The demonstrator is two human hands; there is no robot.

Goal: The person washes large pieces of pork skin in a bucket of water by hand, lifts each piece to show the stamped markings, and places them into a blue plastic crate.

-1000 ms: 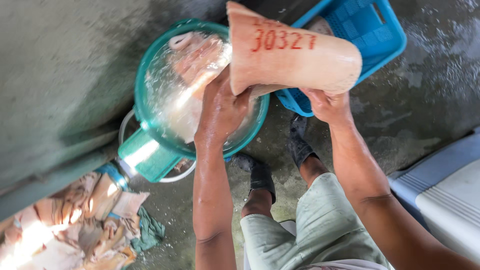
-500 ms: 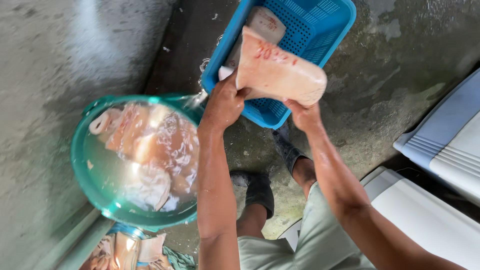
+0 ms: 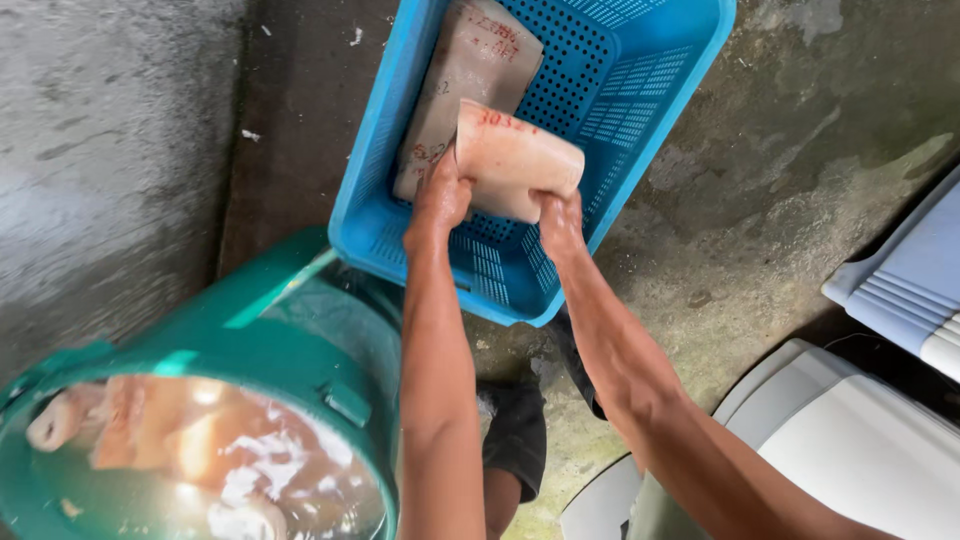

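Both my hands hold a wet, pale pink slab of pig skin (image 3: 517, 160) with red marks on it, low over a blue perforated plastic basket (image 3: 650, 90). My left hand (image 3: 440, 198) grips its near left edge and my right hand (image 3: 561, 218) its near right edge. A second, greyer slab (image 3: 470, 75) lies in the basket beside and behind it. At the lower left stands a green bucket (image 3: 290, 350) full of water with more pink pieces (image 3: 170, 430) soaking in it.
The basket rests on a wet, rough concrete floor (image 3: 790, 200) beside a grey concrete wall (image 3: 110, 170). White plastic containers (image 3: 880, 440) sit at the right edge. My dark shoes (image 3: 515, 430) stand between the bucket and the basket.
I have carried the pink slab from above the green bucket across to the blue basket and lowered it in beside the other slab. The view has shifted toward the basket.
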